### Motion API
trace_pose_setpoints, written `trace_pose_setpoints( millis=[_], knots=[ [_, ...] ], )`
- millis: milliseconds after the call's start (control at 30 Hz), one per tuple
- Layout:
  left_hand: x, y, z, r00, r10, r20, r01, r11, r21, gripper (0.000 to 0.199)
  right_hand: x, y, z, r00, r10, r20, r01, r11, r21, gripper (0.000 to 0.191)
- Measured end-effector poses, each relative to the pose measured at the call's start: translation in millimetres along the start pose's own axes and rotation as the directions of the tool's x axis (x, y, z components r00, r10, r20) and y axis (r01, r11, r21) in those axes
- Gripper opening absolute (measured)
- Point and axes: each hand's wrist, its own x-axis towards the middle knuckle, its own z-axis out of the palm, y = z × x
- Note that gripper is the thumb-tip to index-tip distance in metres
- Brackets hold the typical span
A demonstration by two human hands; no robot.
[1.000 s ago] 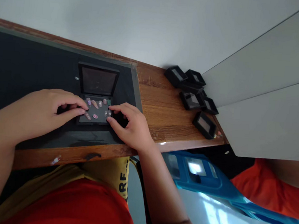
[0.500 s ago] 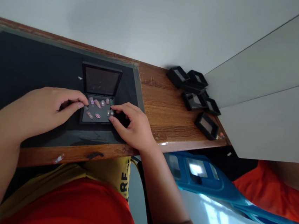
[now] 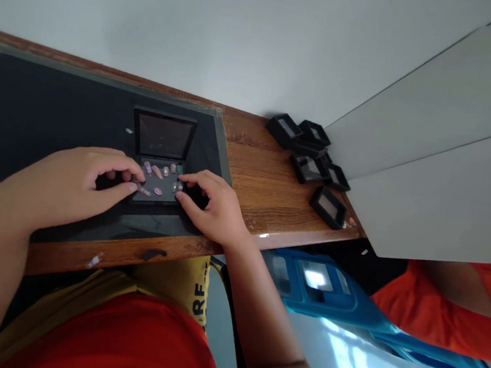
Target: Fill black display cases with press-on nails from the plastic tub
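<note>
A small black case (image 3: 165, 198) lies on the dark mat, its windowed lid (image 3: 164, 136) raised at the back. Several small decorated nail tips sit inside, among them a long pinkish one (image 3: 157, 171) and an oval pink one (image 3: 157, 191). At the case's left edge, my left hand (image 3: 91, 183) has thumb and index finger close together by a nail tip; whatever lies between them is too small to make out. My right hand (image 3: 214, 207) rests at the right edge, thumb and index finger apart, beside small clear pieces (image 3: 175, 187).
Several black framed boxes (image 3: 329, 206) lie on the wooden table (image 3: 255, 173) at the right, by the wall. A small pale piece (image 3: 129, 130) is on the mat left of the lid. A blue plastic chair (image 3: 325, 296) and a person's orange sleeve (image 3: 425, 305) show lower right.
My left thumb and index finger have moved slightly inward over the case's left edge, nearer the lower left nail tip. The whole view has shifted a little.
</note>
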Motion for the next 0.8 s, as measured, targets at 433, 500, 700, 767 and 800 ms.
trace_pose_setpoints(
  millis=[433,500,700,767,800],
  knots=[
    [3,-5,11.8,0.993,0.066,-0.102,-0.062,0.997,0.05,0.037,1,0,0,1.0,-0.022,-0.004,0.022,1.0,-0.012,0.025],
    [3,-6,12.7,0.991,0.075,-0.107,-0.07,0.996,0.051,0.036,0,0,0,1.0,-0.021,0.001,0.021,1.0,-0.012,0.025],
    [3,-7,15.8,0.981,0.139,-0.133,-0.134,0.99,0.051,0.032,0,0,0,1.0,-0.016,0.002,0.016,1.0,-0.024,0.025],
    [3,-6,16.6,0.977,0.159,-0.14,-0.153,0.987,0.053,0.033,0,0,0,1.0,-0.025,0.004,0.025,0.999,-0.023,0.025],
    [3,-6,16.8,0.977,0.163,-0.14,-0.156,0.986,0.055,0.034,0,0,0,1.0,-0.029,0.003,0.029,0.999,-0.022,0.026]
  ],
)
